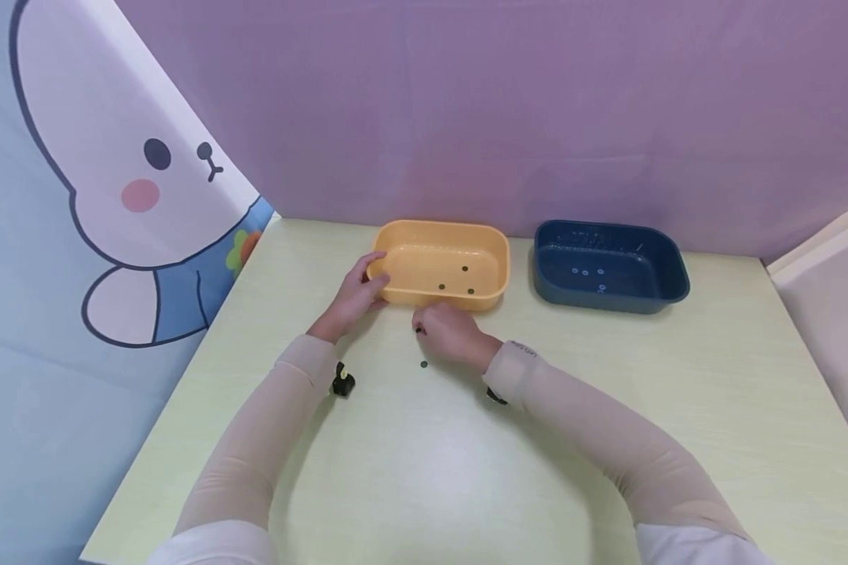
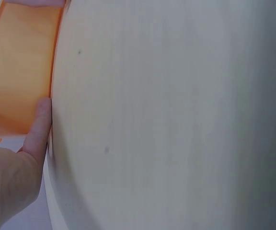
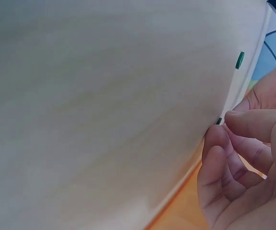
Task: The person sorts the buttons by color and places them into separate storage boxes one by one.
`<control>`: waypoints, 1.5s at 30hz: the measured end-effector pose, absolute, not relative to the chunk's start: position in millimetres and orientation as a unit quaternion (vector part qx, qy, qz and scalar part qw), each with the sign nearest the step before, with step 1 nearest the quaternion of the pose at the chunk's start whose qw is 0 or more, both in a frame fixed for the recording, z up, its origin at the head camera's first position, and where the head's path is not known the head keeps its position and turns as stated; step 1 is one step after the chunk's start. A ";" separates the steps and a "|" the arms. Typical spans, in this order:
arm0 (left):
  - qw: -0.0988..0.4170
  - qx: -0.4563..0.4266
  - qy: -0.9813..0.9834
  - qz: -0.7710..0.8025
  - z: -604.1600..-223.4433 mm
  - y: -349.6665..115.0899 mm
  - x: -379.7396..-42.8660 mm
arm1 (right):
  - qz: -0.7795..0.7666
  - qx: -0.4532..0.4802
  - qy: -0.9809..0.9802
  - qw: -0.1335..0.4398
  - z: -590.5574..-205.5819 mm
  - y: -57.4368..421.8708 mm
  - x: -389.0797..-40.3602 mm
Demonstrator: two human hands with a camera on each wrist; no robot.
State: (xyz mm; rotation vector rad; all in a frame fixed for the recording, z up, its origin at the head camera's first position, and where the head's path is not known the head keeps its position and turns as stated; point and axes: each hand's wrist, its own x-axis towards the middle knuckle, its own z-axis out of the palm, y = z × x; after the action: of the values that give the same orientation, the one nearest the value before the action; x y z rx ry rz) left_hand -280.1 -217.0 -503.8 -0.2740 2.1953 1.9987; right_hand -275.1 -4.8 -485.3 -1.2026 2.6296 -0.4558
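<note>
My left hand [image 1: 353, 297] holds the left end of a yellow-orange plastic basin [image 1: 438, 300], with fingertips over its rim. In the left wrist view the thumb [image 2: 38, 127] lies straight along the basin's outer wall. Just in front of the basin, my right hand [image 1: 448, 333] is curled low over the table. Between its thumb and forefinger it pinches a small dark green disc [image 3: 218, 121], mostly covered by the fingertips. Another green disc [image 1: 424, 364] lies on the table near that hand. Three small dark discs [image 1: 465, 268] are spread over the basin's floor.
A dark blue basin [image 1: 611, 302] stands to the right of the yellow-orange one, with several small bluish rings [image 1: 585, 273] on its floor. Behind both rises a purple cloth backdrop [image 1: 466, 118]. A cartoon-printed panel [image 1: 99, 235] borders the pale table [image 1: 424, 471] on the left.
</note>
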 end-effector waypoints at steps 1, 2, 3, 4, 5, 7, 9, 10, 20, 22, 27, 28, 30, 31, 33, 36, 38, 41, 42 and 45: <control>0.079 -0.092 0.734 0.668 -503.7 -217.1 -280.2 | -0.155 -0.409 0.893 0.106 -485.1 -5.1 -275.0; 0.078 -0.092 0.735 0.667 -503.5 -217.3 -280.2 | -0.153 -0.409 0.893 0.105 -485.2 -5.5 -275.0; 0.078 -0.093 0.735 0.667 -503.4 -217.5 -280.3 | -0.153 -0.408 0.894 0.106 -485.0 -5.8 -274.9; 0.078 -0.094 0.736 0.666 -503.4 -217.7 -280.3 | -0.151 -0.408 0.894 0.106 -484.7 -6.1 -274.7; 0.078 -0.095 0.736 0.665 -503.2 -217.8 -280.3 | -0.150 -0.408 0.894 0.106 -484.6 -6.3 -274.5; 0.078 -0.096 0.736 0.665 -503.2 -217.9 -280.2 | -0.146 -0.409 0.894 0.108 -484.2 -6.6 -274.2; 0.078 -0.096 0.737 0.665 -502.9 -218.0 -280.0 | -0.144 -0.410 0.894 0.107 -483.7 -6.7 -273.9; 0.078 -0.096 0.736 0.666 -502.9 -218.1 -279.9 | -0.143 -0.410 0.894 0.107 -483.4 -6.8 -273.8; 0.080 -0.094 0.731 0.671 -500.9 -218.8 -277.2 | -0.139 -0.404 0.897 0.112 -481.9 -9.6 -273.6; 0.080 -0.094 0.730 0.672 -500.3 -219.1 -277.0 | -0.137 -0.405 0.897 0.108 -481.9 -10.4 -273.5; 0.081 -0.092 0.726 0.676 -499.6 -219.8 -277.2 | -0.140 -0.407 0.897 0.098 -481.2 -11.3 -272.3; 0.081 -0.093 0.726 0.677 -499.4 -219.9 -277.0 | -0.143 -0.406 0.897 0.098 -480.7 -11.4 -271.8; 0.081 -0.092 0.726 0.677 -499.1 -220.3 -276.7 | -0.149 -0.406 0.896 0.098 -480.2 -11.8 -271.1; 0.081 -0.092 0.726 0.677 -498.9 -220.1 -276.6 | -0.153 -0.406 0.896 0.099 -480.0 -11.5 -270.9; 0.081 -0.092 0.725 0.677 -498.8 -219.9 -276.4 | -0.159 -0.406 0.894 0.104 -479.2 -11.3 -270.6; 0.081 -0.092 0.725 0.678 -498.9 -219.8 -275.8 | -0.175 -0.400 0.892 0.120 -475.6 -11.3 -269.7; 0.083 -0.092 0.725 0.677 -499.4 -220.2 -275.6 | -0.196 -0.390 0.889 0.138 -471.1 -11.5 -268.9; 0.084 -0.091 0.725 0.677 -500.0 -220.6 -275.5 | -0.243 -0.370 0.881 0.166 -461.9 -11.6 -268.3; 0.084 -0.091 0.725 0.677 -500.1 -220.5 -275.5 | -0.261 -0.363 0.878 0.172 -459.1 -11.6 -268.7; 0.084 -0.090 0.726 0.677 -499.8 -220.3 -275.4 | -0.318 -0.344 0.865 0.181 -450.6 -10.5 -270.5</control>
State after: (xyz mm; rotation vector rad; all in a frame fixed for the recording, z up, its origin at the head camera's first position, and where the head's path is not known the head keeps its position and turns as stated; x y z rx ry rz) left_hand -275.4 -220.3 -499.8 -0.2675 2.1650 2.0193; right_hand -270.5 -10.5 -450.6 -0.9718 2.4420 -0.8974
